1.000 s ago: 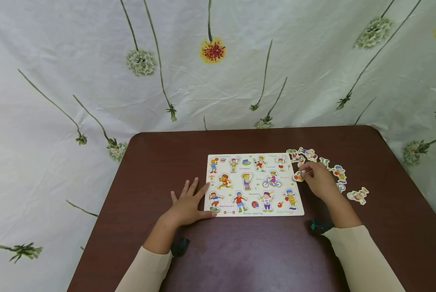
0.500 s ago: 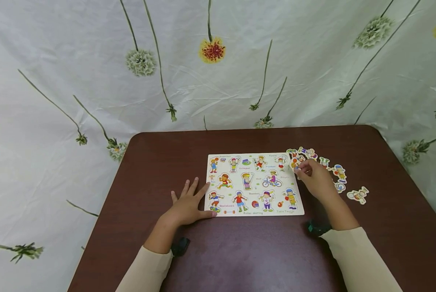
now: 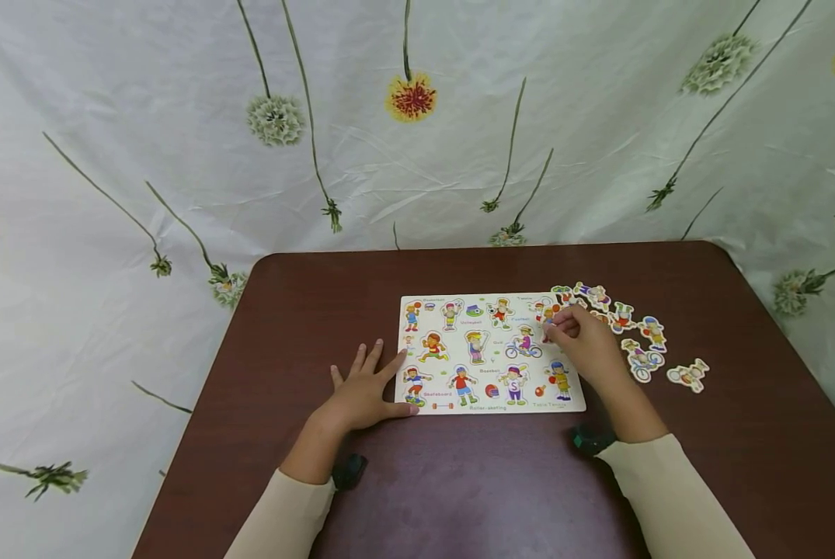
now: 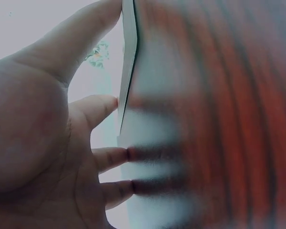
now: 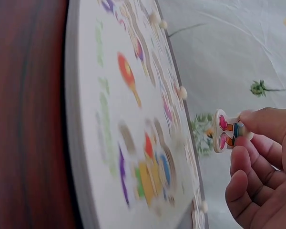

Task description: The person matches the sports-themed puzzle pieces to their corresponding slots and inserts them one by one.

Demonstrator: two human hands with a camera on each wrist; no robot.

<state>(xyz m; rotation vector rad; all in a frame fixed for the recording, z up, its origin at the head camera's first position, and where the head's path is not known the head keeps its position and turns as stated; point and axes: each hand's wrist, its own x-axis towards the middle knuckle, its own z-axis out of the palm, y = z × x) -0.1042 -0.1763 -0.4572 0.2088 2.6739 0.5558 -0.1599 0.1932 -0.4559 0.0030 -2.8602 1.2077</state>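
A white puzzle board [image 3: 578, 405] printed with children at sports lies flat on the table. My left hand [image 3: 357, 397] rests spread at its left side, thumb and index fingertip at the board's edge; in the left wrist view the thumb touches that edge [image 4: 128, 52]. My right hand [image 3: 586, 348] is over the board's upper right part. Between thumb and fingers it pinches a small knobbed puzzle piece [image 5: 225, 131], tilted, with pink shoes showing in the right wrist view. The fingers hide the rest of that piece.
Several loose puzzle pieces lie right of the board, among them a cyclist [image 3: 643, 362] and a piece farthest right [image 3: 688, 376]. The dark red table [image 3: 487, 481] has its far edge before a white flowered cloth [image 3: 361, 155].
My right hand has moved left from the loose pieces to over the board's upper right, carrying the pinched puzzle piece. The cyclist piece has come into full view. My left hand stays in place.
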